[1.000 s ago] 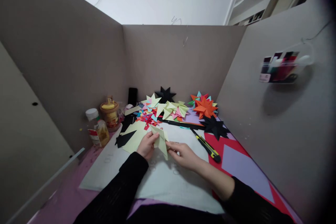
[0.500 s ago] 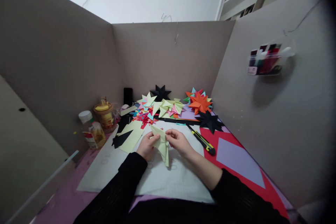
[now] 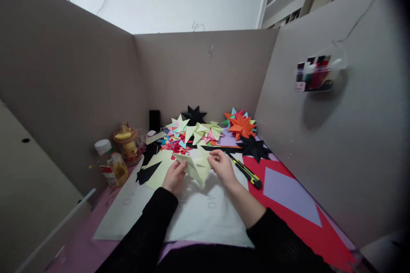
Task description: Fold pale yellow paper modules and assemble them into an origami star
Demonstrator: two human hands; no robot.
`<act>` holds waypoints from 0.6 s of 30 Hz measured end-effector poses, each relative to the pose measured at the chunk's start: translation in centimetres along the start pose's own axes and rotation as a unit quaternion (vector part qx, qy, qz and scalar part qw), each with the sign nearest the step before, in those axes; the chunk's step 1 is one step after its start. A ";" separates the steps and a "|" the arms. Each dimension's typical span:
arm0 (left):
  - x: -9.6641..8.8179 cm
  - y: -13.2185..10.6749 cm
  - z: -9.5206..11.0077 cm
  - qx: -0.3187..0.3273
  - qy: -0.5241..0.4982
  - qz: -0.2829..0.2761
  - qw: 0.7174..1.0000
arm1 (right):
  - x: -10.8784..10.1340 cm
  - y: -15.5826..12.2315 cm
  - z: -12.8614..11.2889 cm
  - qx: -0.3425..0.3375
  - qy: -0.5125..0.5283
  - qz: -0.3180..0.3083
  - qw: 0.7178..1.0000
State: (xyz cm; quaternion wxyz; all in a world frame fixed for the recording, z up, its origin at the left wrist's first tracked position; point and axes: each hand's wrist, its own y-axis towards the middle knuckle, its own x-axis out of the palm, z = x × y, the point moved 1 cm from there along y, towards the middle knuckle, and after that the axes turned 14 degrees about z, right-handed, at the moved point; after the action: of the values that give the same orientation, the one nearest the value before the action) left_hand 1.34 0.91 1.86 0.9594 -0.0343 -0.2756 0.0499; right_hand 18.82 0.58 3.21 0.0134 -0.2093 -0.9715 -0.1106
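Observation:
A pale green folded paper piece with pointed tips is held up between my hands, above the white mat. My left hand pinches its left side between thumb and fingers. On the right edge, the fingertips of my right hand are closed on the paper. Behind my hands lies a heap of pale green folded pieces, with pink, red and blue ones near it. Flat pale green sheets and a black paper scrap rest to the left of my left hand.
A yellow and black utility knife lies right of my right hand. Beyond it are a red sheet, a lilac sheet, a black paper star and an orange star. A bottle stands left. Grey panels enclose the table.
The paper piece has been spread wider and turned, so its points fan out instead of hanging narrow. My right hand has shifted slightly right, away from my left. The view has tilted a little.

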 end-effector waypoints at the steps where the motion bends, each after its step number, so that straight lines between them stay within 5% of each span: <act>1: -0.2 0.2 0.0 0.010 -0.001 0.016 1.000 | -0.4 0.3 0.1 -0.019 0.001 0.029 0.999; 9: 0.0 0.1 -0.5 0.031 0.127 0.045 0.990 | -1.1 -0.3 0.3 -0.067 -0.017 0.053 0.996; 18: -0.2 0.5 -1.1 0.055 0.129 0.048 0.989 | -1.0 -0.5 0.4 -0.065 0.019 0.050 0.996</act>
State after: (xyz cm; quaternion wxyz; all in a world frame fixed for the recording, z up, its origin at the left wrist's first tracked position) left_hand 1.72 1.32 0.77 0.9838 -0.0008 -0.1442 0.1063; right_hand 19.55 -0.20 2.65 0.0239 -0.2556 -0.9502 -0.1768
